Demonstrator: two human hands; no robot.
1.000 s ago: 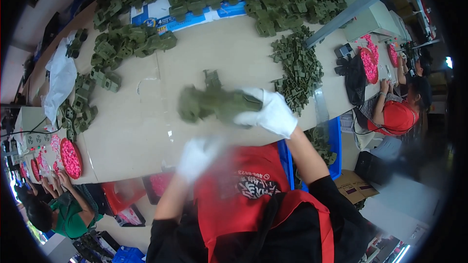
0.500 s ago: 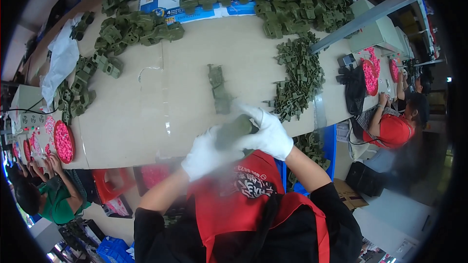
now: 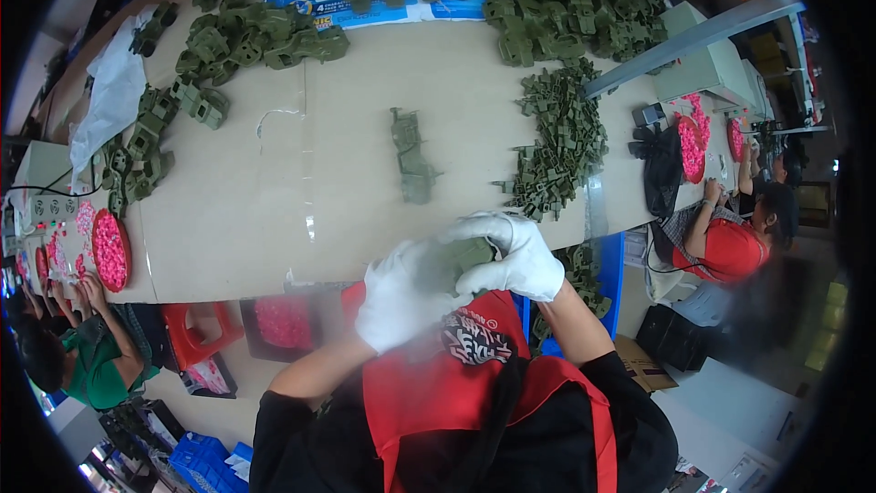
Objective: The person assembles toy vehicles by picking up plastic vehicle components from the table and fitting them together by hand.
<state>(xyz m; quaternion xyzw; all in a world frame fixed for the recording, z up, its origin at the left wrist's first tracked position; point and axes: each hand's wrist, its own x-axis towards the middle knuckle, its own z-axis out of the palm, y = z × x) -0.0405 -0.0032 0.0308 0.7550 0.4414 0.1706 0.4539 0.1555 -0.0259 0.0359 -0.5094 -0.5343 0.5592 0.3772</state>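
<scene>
In white gloves, my two hands hold one olive-green moulded plastic part between them, just over the table's near edge. My left hand is closed around its left side, somewhat blurred. Wrapped over its right side and top is my right hand, fingers curled. Much of the part is hidden by the gloves. Straight ahead on the table lies another long olive-green plastic part, touched by neither hand.
Small green pieces are heaped to the right. Larger green shells line the far side and left. A grey metal bar slants across the far right. A blue crate stands below the right edge. People sit at both sides near pink-filled red trays.
My right fingers have folded down over the held part, which is now more covered and turned. Both hands stay close together. The view has shifted slightly; the part on the table lies still.
</scene>
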